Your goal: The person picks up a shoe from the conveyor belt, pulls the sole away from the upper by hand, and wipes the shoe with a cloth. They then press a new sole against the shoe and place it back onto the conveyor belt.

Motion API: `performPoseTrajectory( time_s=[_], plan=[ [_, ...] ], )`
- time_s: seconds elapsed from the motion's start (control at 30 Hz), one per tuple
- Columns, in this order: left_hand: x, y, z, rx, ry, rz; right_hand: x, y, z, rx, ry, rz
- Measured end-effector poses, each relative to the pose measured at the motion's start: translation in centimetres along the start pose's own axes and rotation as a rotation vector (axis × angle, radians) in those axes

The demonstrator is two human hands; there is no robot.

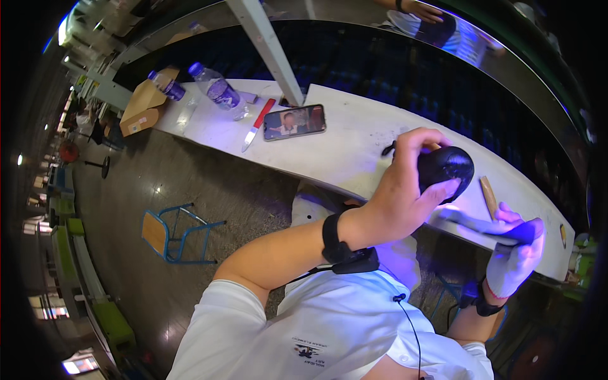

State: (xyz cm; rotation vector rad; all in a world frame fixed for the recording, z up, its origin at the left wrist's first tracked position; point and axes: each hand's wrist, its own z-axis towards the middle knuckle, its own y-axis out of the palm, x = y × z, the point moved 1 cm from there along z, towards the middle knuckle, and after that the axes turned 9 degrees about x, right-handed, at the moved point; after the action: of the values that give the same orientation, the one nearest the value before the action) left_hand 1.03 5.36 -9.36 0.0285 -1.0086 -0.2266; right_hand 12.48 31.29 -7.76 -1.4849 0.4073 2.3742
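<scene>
My left hand (411, 183) is closed around a glossy black rounded object (455, 166), raised over the near edge of the white table (354, 136). Its kind does not show. To its right, my right hand (516, 256) appears to wear a pale glove and grips a long, flat, greyish tool (468, 221). The tool has a dark blue part by my fingers and points left toward the black object; motion smears it. On the table behind my right hand lies a wooden stick or handle (488, 197). A small black item (388, 149) rests on the table beside my left hand.
Left along the table lie a phone (294, 122), a red-handled knife (258, 123), two bottles (218, 92) and a cardboard box (147, 104). A pale post (269, 50) rises behind. Beyond the dark belt (380, 69), another person's hand (424, 11) holds something dark. A stool (174, 234) stands left.
</scene>
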Motion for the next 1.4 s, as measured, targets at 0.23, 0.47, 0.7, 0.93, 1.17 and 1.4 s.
performPoseTrajectory(
  time_s=[0.23,0.47,0.7,0.93,1.17,1.4],
  plan=[
    [3.6,-2.6,-1.3,-0.159,0.271,0.219,-0.2,9.0,-1.0,-0.198,0.352,0.341],
    [6.1,-2.4,-6.3,-0.110,-0.039,0.000,-0.2,9.8,-5.2,-0.075,0.228,0.278],
    [5.9,-3.5,-8.3,-0.136,-0.037,0.034,0.2,9.9,-7.1,-0.138,-0.002,0.148],
    [5.7,-4.8,-9.0,-0.155,-0.133,-0.121,-0.2,9.4,-7.0,-0.298,-0.077,0.044],
    [7.7,-6.4,-3.3,-0.543,-0.119,0.229,-1.4,9.8,-5.3,-0.489,-0.112,-0.184],
    [7.5,-7.3,-4.3,-0.265,-0.102,0.215,3.9,12.0,-7.2,-0.242,-0.206,-0.261]
  ],
)
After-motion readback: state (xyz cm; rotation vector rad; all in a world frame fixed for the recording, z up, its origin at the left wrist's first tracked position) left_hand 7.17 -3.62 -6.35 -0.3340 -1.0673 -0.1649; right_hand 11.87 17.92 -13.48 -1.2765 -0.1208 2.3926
